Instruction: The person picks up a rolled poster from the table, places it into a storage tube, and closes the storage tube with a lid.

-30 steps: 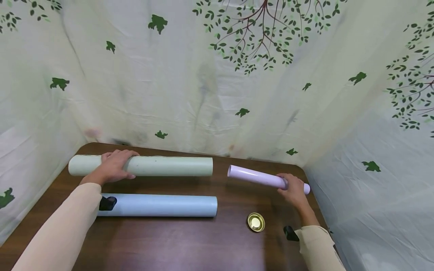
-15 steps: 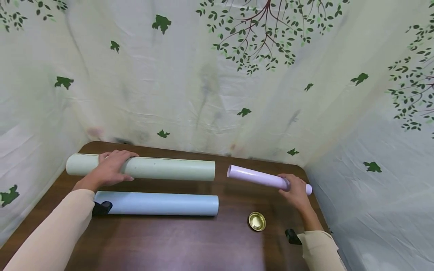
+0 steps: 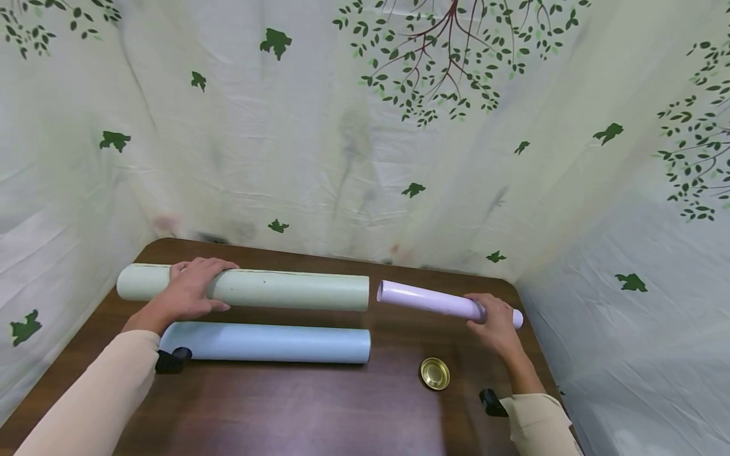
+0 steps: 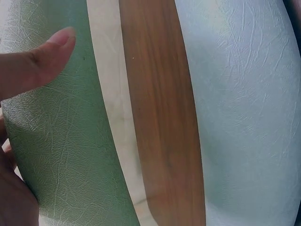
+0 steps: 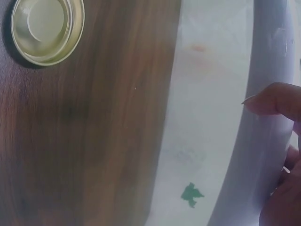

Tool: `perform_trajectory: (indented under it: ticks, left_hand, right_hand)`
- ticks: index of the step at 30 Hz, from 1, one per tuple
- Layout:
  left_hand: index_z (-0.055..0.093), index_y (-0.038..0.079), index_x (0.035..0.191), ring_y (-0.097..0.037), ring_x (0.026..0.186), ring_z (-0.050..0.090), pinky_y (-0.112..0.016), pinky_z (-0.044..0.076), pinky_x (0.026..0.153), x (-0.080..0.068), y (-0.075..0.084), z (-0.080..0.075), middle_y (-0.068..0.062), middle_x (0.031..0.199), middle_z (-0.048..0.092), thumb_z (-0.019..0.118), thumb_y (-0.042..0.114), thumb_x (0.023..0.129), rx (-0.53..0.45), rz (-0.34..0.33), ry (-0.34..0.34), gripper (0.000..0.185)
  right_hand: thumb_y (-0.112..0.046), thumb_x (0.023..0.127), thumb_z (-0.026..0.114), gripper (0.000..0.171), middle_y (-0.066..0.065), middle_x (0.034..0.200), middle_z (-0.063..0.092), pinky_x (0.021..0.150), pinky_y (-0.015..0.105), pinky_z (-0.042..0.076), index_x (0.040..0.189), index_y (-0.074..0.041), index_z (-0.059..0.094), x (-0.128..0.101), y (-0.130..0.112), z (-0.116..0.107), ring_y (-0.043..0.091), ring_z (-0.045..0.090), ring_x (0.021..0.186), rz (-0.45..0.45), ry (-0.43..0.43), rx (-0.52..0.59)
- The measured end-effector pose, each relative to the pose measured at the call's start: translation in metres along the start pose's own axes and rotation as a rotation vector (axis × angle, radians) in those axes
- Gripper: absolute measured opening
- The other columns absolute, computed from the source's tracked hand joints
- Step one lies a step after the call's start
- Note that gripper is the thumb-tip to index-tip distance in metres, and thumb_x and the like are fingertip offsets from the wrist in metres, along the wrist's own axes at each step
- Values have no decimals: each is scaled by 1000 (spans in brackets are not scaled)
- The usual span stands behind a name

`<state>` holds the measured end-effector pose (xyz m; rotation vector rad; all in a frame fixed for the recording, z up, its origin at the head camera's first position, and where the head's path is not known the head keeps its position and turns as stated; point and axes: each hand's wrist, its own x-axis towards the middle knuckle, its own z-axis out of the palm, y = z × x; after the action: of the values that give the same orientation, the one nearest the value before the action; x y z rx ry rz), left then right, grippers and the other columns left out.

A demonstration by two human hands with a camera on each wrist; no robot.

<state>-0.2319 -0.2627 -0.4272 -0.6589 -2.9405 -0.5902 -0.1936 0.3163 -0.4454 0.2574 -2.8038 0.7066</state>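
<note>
Head view: the left hand (image 3: pixel 192 292) grips the green tube (image 3: pixel 302 291) and the right hand (image 3: pixel 495 322) the purple tube (image 3: pixel 428 300), both apparently raised over the table (image 3: pixel 319 405) — likely a lining-up step. Next calls for steady, level ends — though each grasp's far side is partly hidden.

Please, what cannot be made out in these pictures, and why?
Head: part of the glossy lilac tube, behind the right hand.
Head: lower left end of the light blue cylinder, behind the black wrist device.
Left wrist: both ends of the textured light green cylinder, outside the frame.
Right wrist: top of the round golden metallic dish, outside the frame.
</note>
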Motion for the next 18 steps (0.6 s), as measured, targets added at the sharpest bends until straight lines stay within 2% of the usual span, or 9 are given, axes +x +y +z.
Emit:
perform_trajectory:
  ticks: [18]
  left_hand:
    - [54,6,127,-41,113,45,-63,23,86,-9,8,-2,-19,124,57,87,19,64,-3,17,12,72]
  right_hand:
    - [7,67,80,48,20,110,66,91,58,32,112,0,65,-6,-11,1,40,57,105,-59,24,28]
